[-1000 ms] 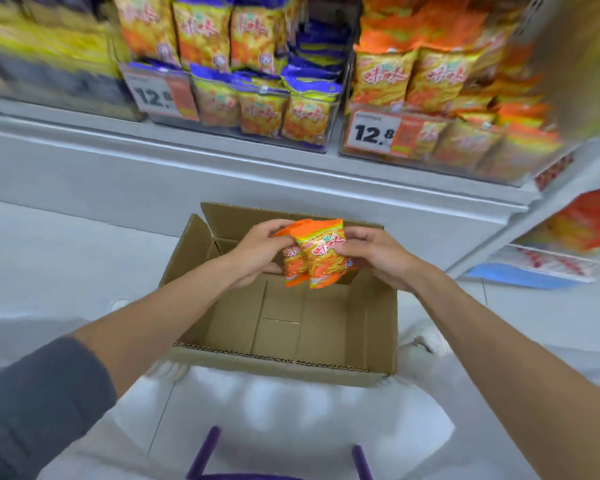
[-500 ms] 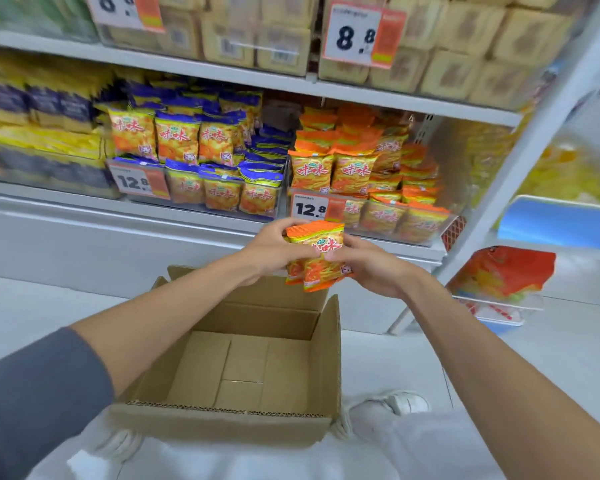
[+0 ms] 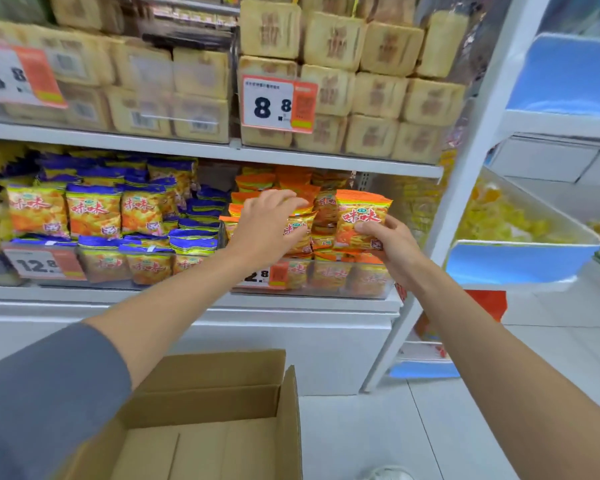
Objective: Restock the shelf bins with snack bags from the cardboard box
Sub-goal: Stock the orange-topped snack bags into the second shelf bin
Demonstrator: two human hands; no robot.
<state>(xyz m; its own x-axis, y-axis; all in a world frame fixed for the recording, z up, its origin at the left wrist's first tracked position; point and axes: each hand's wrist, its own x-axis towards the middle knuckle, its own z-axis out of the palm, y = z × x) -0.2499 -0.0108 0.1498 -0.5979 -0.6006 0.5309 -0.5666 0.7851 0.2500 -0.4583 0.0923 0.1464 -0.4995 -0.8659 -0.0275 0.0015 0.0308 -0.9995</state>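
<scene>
Pinching the lower right corner of an orange snack bag [image 3: 359, 220], thumb across the front and fingers behind, the right hand [image 3: 392, 247] held it upright and label-forward, probably so it would stand faced like its neighbours. That bag hung over the right half of the clear bin [image 3: 329, 275], close against bags already stacked there. It looked puffy and glossy, with red characters and a crimped top edge. At its 9 o'clock the left hand [image 3: 264, 226] curved over a second orange bag [image 3: 298, 230]; whether it clamped or merely steadied that one could not be told. Purple-topped bags [image 3: 94, 211] filled the shelf further toward 9 o'clock. The cardboard box [image 3: 201, 403] sat open at 6 o'clock, with no bags visible inside.
</scene>
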